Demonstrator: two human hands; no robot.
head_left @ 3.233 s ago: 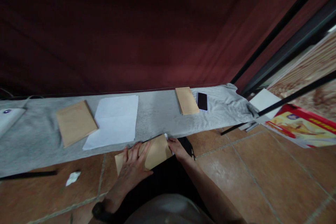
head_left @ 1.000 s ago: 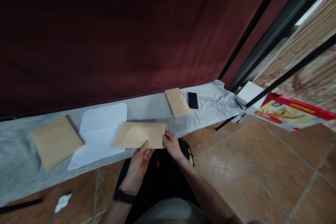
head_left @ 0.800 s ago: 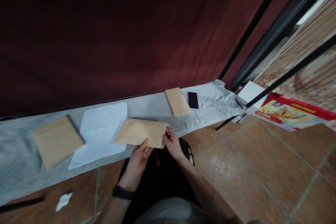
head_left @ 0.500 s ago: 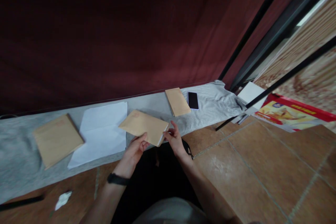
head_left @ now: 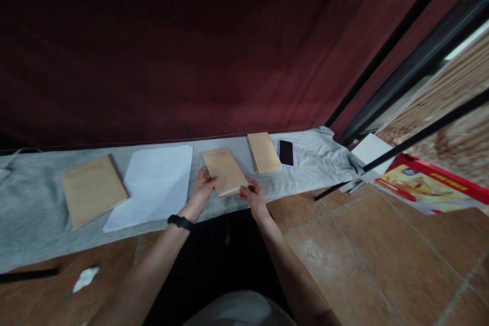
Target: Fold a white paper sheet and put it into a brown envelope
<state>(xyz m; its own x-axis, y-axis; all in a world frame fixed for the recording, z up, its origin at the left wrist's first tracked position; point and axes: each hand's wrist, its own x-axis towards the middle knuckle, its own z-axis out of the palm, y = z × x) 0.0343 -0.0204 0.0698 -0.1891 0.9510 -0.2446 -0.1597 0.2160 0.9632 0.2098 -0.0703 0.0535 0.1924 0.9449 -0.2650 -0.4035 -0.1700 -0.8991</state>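
Note:
Between my hands is a brown paper envelope [head_left: 225, 169], its near end showing a white paper edge. My left hand [head_left: 204, 186] grips its left side, thumb on top. At the near right corner, my right hand [head_left: 253, 194] pinches the envelope by the white edge. Left of it, white paper sheets [head_left: 156, 183] with a fold crease lie on the grey cloth [head_left: 214, 209]. A larger brown envelope [head_left: 93, 188] overlaps the sheets' left side. To the right rests another brown envelope [head_left: 264, 153], beside a dark-screened phone [head_left: 286, 153].
The cloth covers a long narrow bench along a dark red curtain [head_left: 191, 61]. Black metal poles [head_left: 389, 41] rise at the right. A red and yellow box [head_left: 428, 183] stands on the tiled floor [head_left: 336, 260]. A crumpled white tissue [head_left: 86, 278] lies at the lower left.
The envelope in my hands has moved away from my body and turned so its near end faces me more. It is now lower over the cloth. The camera view has shifted slightly.

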